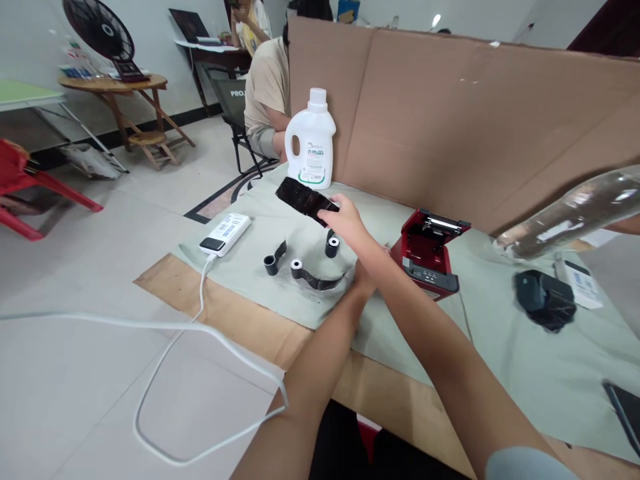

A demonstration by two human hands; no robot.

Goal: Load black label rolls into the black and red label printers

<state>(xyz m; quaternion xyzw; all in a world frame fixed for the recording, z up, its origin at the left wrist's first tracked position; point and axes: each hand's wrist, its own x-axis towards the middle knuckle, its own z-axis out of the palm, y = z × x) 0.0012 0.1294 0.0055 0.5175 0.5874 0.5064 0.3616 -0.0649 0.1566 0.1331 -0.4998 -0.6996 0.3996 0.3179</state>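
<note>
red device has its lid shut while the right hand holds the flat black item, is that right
The lid is open, not shut: the head view shows it raised on the red device. The right hand does hold the flat black item.

arms crossed | right hand pinching | left hand partly hidden

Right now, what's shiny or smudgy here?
Head view: glare on the clear plastic and the open lid of the red box; the dark lump at right looks smeared; the black strip in the right hand is mostly dark.
</note>
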